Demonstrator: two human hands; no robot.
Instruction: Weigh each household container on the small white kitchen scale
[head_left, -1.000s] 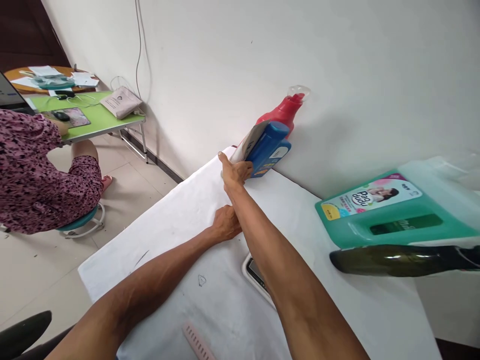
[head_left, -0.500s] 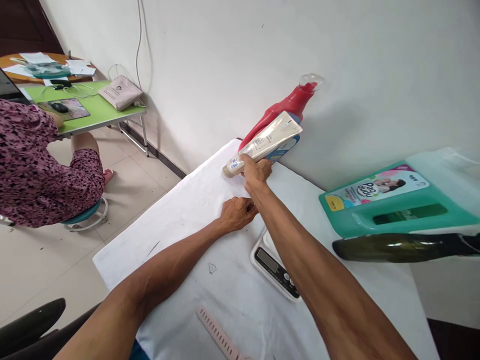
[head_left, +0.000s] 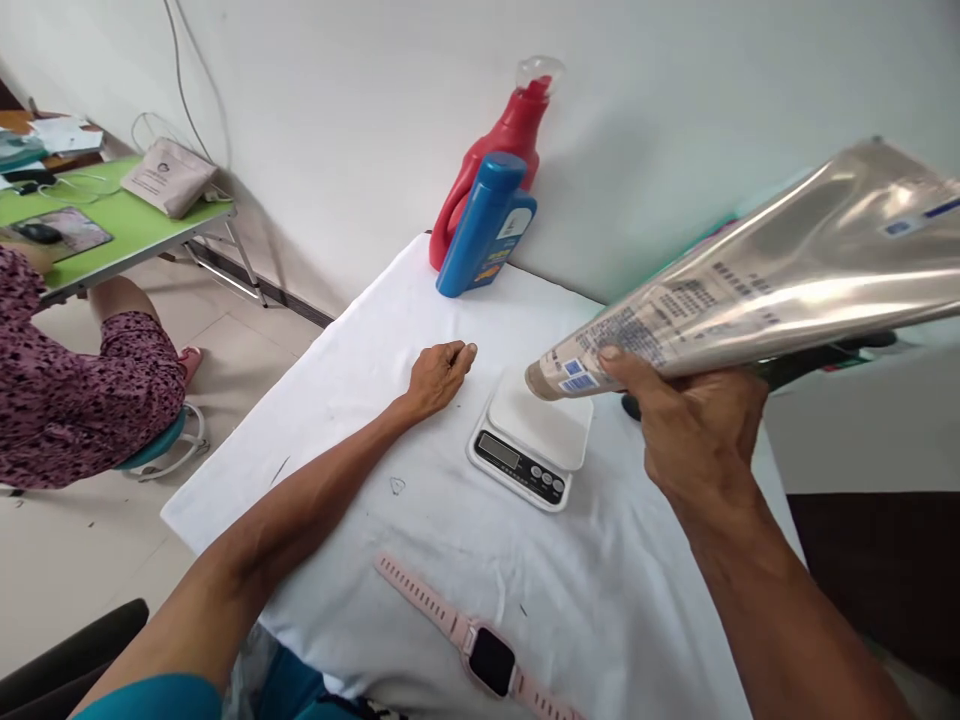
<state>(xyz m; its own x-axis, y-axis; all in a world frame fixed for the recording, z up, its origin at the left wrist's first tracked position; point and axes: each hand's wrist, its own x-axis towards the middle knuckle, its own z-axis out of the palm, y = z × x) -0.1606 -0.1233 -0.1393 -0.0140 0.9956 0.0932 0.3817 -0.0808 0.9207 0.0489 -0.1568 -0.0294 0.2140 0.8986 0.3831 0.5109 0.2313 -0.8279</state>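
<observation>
We lose part of the silvery tube (head_left: 750, 290) beyond the right edge, cannot read its smallest print, and find the green jug (head_left: 681, 254) mostly hidden behind it.

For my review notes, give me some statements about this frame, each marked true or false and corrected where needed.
1. The right hand holds a metallic squeeze tube. True.
2. The blue bottle stands in front of the red bottle. True.
3. The left hand grips the blue bottle. False: the left hand is curled, apart from the blue bottle.
4. The smartwatch lies on the digital scale. False: the smartwatch lies on the white tablecloth, nearer the wearer than the digital scale.
5. A seated person is beside the green table. True.
</observation>
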